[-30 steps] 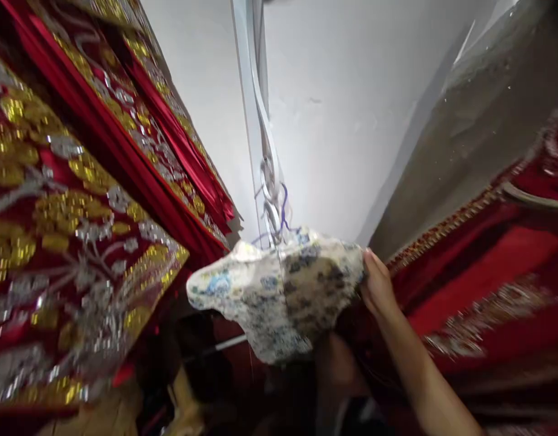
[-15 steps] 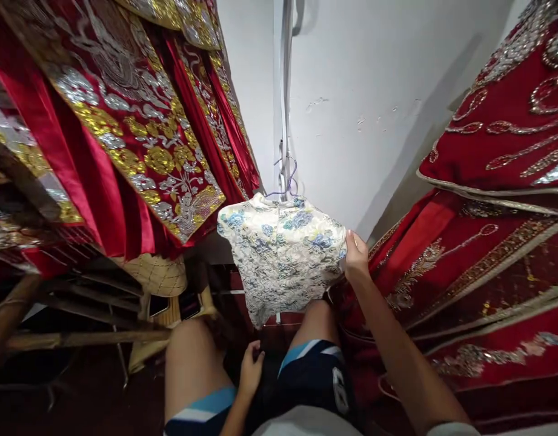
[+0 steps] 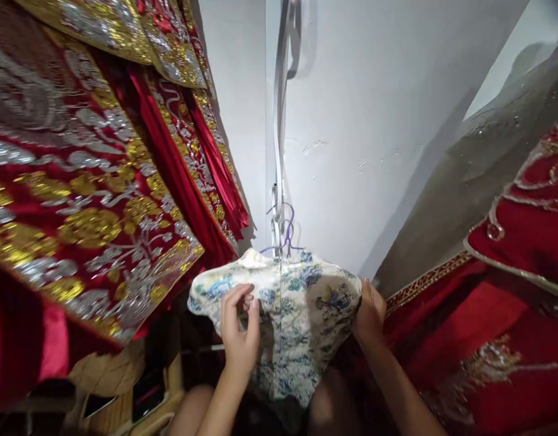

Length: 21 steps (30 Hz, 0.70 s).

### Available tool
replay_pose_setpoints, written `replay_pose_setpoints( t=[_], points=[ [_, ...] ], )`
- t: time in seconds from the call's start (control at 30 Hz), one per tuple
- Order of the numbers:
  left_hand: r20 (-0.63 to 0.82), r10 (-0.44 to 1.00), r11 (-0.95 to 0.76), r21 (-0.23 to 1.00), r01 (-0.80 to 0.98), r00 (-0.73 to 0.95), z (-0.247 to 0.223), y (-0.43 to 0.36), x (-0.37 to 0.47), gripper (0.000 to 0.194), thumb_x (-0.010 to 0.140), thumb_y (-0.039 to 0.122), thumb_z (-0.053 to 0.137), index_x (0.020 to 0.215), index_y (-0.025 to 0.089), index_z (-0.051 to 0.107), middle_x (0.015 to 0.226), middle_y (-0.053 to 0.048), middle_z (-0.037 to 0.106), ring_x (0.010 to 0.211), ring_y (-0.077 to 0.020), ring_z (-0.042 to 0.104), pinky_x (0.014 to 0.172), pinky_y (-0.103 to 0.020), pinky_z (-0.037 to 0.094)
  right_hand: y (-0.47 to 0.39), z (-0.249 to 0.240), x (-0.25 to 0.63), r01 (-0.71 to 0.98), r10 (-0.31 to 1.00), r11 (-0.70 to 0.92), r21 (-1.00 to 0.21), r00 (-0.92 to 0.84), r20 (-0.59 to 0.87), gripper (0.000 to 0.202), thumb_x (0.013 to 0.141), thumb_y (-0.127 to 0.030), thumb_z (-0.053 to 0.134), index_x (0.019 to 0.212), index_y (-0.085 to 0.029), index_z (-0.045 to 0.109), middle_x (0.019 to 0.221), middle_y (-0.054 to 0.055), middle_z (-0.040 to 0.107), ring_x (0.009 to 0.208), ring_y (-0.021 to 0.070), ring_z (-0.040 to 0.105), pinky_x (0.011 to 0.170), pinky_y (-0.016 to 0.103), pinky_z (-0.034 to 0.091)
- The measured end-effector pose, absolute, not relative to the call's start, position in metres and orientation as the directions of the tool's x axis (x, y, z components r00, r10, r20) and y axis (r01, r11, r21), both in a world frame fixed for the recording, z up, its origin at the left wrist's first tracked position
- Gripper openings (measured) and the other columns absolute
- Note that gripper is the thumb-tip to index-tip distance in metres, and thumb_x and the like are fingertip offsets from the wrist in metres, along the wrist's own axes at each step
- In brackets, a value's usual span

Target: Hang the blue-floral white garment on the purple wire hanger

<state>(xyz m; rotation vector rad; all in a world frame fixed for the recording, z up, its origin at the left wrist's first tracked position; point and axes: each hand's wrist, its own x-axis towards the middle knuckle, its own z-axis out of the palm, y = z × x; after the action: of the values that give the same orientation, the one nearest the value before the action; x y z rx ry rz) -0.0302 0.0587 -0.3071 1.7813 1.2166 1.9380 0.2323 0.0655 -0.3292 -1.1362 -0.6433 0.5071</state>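
A cream short-sleeved blouse [image 3: 297, 327] with blue flowers hangs in front of me, a seam running down its middle. It is on a thin purple wire hanger [image 3: 288, 233], whose hook meets a white metal strip [image 3: 279, 121] on the wall. My right hand [image 3: 370, 309] pinches the sleeve edge at the blouse's right side. Over the left half of the blouse is my left hand [image 3: 240, 327], fingers curled loosely and thumb apart, with nothing visible between them. Whether it touches the cloth, I cannot tell.
Red garments with gold and silver embroidery [image 3: 92, 224] hang close on the left. More red beaded cloth [image 3: 510, 290] is on the right. A wooden chair [image 3: 119, 418] at lower left holds two dark phone-like objects. The white wall [image 3: 374, 109] stands behind.
My left hand has risen from between my legs to the front of the blouse. My right hand keeps hold of the sleeve. The view has moved closer, and the blouse sits lower in it.
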Motion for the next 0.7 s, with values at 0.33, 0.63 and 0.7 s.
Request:
replay_pose_setpoints(
  t=[0.33, 0.63, 0.7],
  points=[
    [0.718, 0.638, -0.757, 0.517, 0.400, 0.279, -0.224, 0.099, -0.027, 0.011, 0.096, 0.026, 0.052, 0.095, 0.022, 0.063, 0.105, -0.007, 0.063, 0.102, -0.0218, 0.060, 0.088, -0.033, 0.044, 0.060, -0.311, 0.237, -0.048, 0.649, 0.335, -0.941, 0.736, 0.194, 0.045, 0.081, -0.062, 0.061, 0.081, -0.017, 0.065, 0.074, 0.001, 0.065, 0.068, 0.0176, 0.059, 0.068, 0.031, 0.048],
    [0.610, 0.709, -0.706, 0.620, 0.343, 0.355, -0.219, 0.066, -0.030, 0.014, 0.098, 0.028, 0.045, 0.091, 0.020, 0.054, 0.080, 0.000, 0.056, 0.074, -0.0160, 0.053, 0.070, -0.027, 0.038, 0.015, -0.281, 0.178, 0.406, 0.714, 0.306, -0.861, 0.500, 0.490, 0.028, 0.088, -0.046, 0.055, 0.092, -0.020, 0.064, 0.090, 0.006, 0.066, 0.087, 0.0213, 0.058, 0.083, 0.035, 0.045],
    [0.636, 0.664, -0.748, 0.582, 0.321, 0.394, -0.215, 0.057, -0.026, 0.013, 0.098, 0.027, 0.045, 0.091, 0.019, 0.053, 0.082, -0.001, 0.057, 0.076, -0.0164, 0.053, 0.071, -0.027, 0.038, 0.014, -0.270, 0.157, 0.304, 0.886, 0.347, -0.887, 0.204, 0.416, 0.032, 0.092, -0.050, 0.049, 0.088, -0.022, 0.064, 0.081, 0.004, 0.066, 0.079, 0.0196, 0.059, 0.076, 0.033, 0.046]
  ],
)
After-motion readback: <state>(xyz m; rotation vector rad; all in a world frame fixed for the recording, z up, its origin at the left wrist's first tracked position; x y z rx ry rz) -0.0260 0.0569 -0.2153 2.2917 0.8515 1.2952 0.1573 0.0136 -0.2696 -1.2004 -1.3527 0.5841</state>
